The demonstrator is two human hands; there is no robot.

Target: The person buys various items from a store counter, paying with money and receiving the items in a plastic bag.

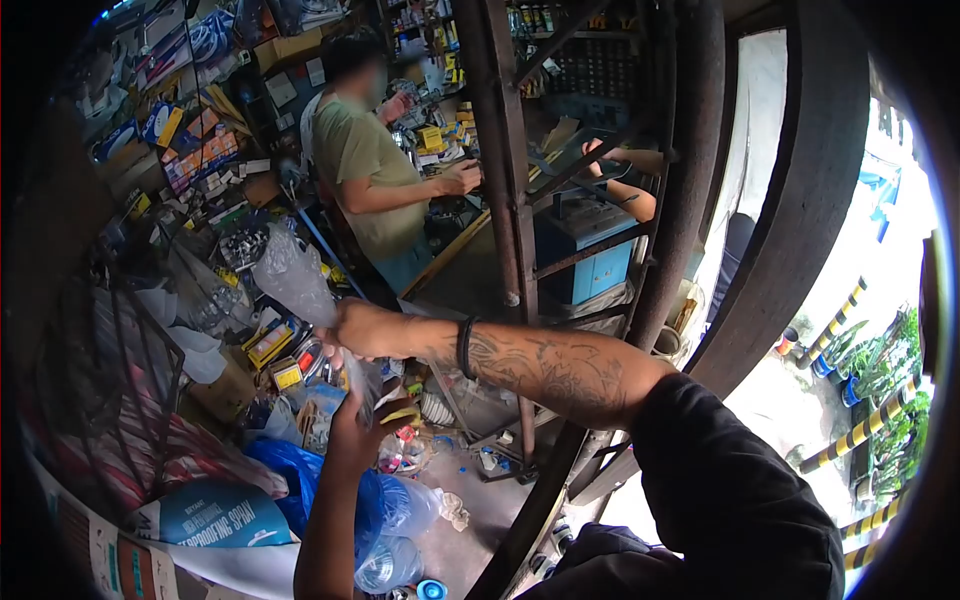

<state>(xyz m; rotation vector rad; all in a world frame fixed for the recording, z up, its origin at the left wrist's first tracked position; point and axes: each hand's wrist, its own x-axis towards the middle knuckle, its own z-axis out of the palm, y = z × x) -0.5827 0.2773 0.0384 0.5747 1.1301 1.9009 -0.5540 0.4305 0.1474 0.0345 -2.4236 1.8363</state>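
A clear plastic bag (292,275) hangs out to the upper left of my right hand (362,328), whose fingers are wrapped round its gathered neck. The tattooed forearm with a black wristband reaches in from the right. Just below, my left hand (365,425) comes up from the bottom, its fingers closed round the lower part of the same plastic. The contents of the bag are too blurred to make out. Something yellow shows beside the fingers of my left hand; its nature is unclear.
A person in a green shirt (365,170) stands behind a counter; another person's hands show beyond the metal frame (515,230). Stacked boxes (205,150) crowd the left. Blue plastic bags (300,470) and a printed sack (215,515) lie below. Potted plants (880,370) are outside.
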